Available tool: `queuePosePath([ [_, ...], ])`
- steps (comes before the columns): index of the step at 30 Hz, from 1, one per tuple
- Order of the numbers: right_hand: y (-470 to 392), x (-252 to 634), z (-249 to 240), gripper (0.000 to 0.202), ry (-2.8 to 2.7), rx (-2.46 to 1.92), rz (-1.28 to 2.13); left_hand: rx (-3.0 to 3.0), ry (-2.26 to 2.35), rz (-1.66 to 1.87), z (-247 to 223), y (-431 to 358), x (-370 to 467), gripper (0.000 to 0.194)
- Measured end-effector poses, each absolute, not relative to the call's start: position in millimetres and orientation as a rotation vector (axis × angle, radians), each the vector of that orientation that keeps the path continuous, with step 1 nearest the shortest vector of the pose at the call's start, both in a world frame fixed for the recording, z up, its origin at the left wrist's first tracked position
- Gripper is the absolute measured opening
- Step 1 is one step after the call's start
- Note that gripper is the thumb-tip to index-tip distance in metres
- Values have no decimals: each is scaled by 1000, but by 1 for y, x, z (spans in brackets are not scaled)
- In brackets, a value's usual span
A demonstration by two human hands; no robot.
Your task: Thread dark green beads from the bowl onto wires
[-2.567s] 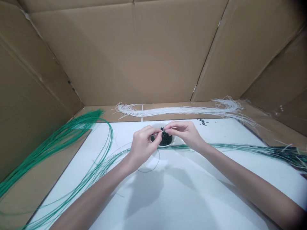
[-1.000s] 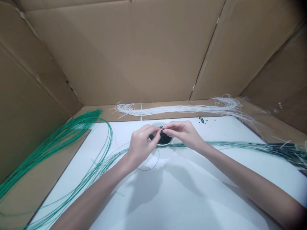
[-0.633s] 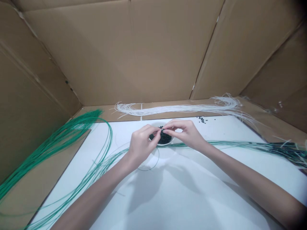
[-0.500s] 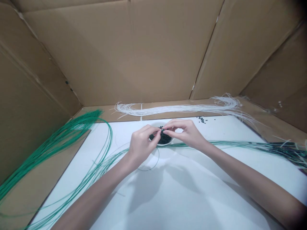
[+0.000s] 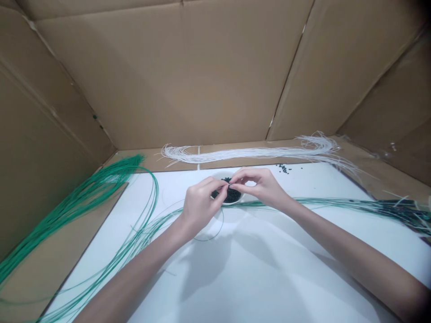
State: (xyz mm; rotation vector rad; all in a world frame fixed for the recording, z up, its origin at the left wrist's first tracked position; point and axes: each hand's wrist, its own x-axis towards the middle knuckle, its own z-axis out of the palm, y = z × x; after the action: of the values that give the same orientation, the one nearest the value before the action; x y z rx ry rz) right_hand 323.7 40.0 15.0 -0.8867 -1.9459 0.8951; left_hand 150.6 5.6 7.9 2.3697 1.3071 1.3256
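Observation:
My left hand (image 5: 203, 200) is closed in a pinch over a white bowl (image 5: 232, 203). A thin green wire (image 5: 222, 220) curves down in a loop from beneath it and seems to run up into its fingers. Thumb and forefinger of my right hand (image 5: 257, 183) are also pinched, their tips meeting those of the left. What sits between the right fingertips is too small to make out. Small dark beads (image 5: 233, 195) fill the bowl below, partly covered by both hands.
A bundle of green wires (image 5: 111, 185) lies at the left. More green strands (image 5: 330, 202) with dark ends at right cross the white board (image 5: 269, 278). White strands (image 5: 235, 154) lie behind, near loose dark beads (image 5: 283, 169). Cardboard walls (image 5: 188, 80) surround the board.
The fingertips of both hands have come closer together over the bowl; the left fingers have shifted slightly right. Everything else stays in place.

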Motion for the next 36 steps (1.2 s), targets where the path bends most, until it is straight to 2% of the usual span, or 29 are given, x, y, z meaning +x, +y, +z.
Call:
queuePosePath([
  [13,39,322,17,25,-1949,-952,959,2415,1263,1366,7,6,149,13],
  [36,43,328,13,12,-1891,-771,863,2454,1221,1485,11,3,152,14],
])
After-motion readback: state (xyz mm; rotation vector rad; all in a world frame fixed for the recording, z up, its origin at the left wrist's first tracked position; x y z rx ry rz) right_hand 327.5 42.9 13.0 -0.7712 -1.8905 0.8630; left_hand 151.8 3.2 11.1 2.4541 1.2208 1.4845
